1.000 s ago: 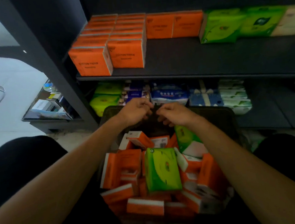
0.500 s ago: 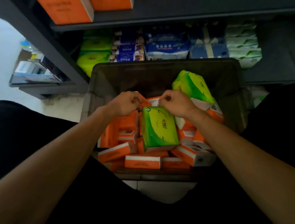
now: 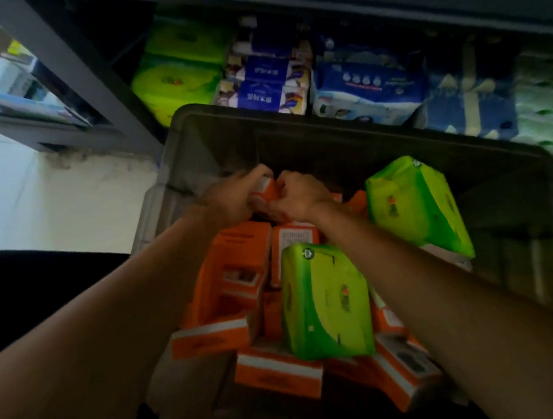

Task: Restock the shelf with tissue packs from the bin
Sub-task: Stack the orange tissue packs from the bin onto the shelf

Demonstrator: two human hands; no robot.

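Note:
A dark bin (image 3: 328, 129) in front of me holds several orange tissue packs and two green ones. One green pack (image 3: 325, 301) lies on top in the middle, the other green pack (image 3: 417, 205) leans at the right. Deep in the bin's far part, my left hand (image 3: 231, 196) and my right hand (image 3: 297, 194) both grip an orange pack (image 3: 268, 188) between them, fingers curled round it. The dark shelf's lower level (image 3: 385, 12) behind the bin carries green, blue and white tissue packs.
The shelf's grey upright post (image 3: 69, 70) slants down at the left of the bin. A low stand with items (image 3: 18, 94) sits on the pale floor (image 3: 52, 200) at far left. My dark-clothed legs flank the bin.
My view has dropped and closed in on the bin; the upper shelf with orange packs has left the frame. Both hands have gone from the bin's rim down onto an orange pack.

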